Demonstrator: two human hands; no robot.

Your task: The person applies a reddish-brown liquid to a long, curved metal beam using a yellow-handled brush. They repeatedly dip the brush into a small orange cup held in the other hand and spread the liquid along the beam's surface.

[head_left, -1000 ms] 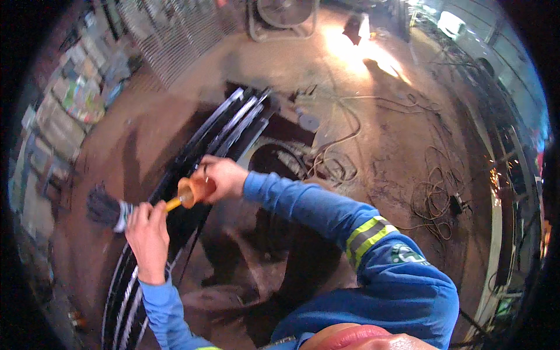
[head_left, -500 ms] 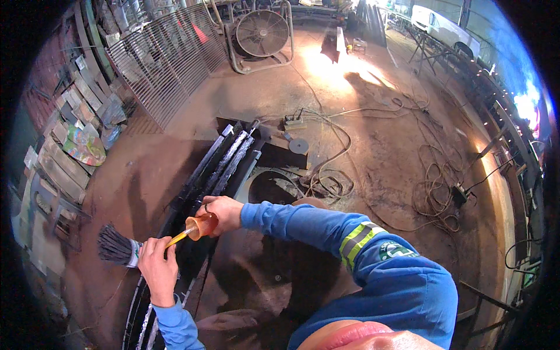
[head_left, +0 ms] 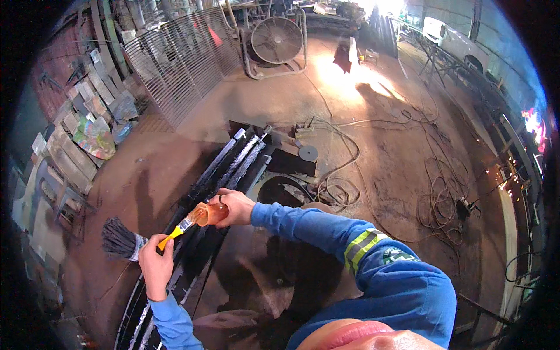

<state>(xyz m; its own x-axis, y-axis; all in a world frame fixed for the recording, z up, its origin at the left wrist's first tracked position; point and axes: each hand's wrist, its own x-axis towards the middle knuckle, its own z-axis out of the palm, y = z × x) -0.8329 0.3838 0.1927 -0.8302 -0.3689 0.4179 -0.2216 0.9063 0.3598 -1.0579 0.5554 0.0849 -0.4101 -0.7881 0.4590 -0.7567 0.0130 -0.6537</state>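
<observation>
My left hand (head_left: pixel 156 265) pinches the yellow handle of a small paintbrush (head_left: pixel 170 238). The brush's metal band shows, and its bristles are at the mouth of an orange, see-through container (head_left: pixel 204 214). My right hand (head_left: pixel 233 207) is closed around that container, which is tilted with its mouth toward the brush. Below both hands runs a bundle of long, black-coated metal bars (head_left: pixel 224 166), with shiny, pale streaks along them. A bushy dark-grey thing like a big brush head (head_left: pixel 121 238) with a pale band is beside my left hand; whether they touch I cannot tell.
Cables (head_left: pixel 344 140) coil over the brown floor on the right. A grey disc (head_left: pixel 308 153) lies beyond the bars. Farther off are a metal grating (head_left: pixel 181 64) and a drum fan (head_left: pixel 276 39). Boards lean at the left. Sparks (head_left: pixel 507 178) and bright light show at right.
My left hand has drawn the paintbrush partly out of the orange container, so its metal band now shows. The view has shifted slightly, moving the surroundings rightward.
</observation>
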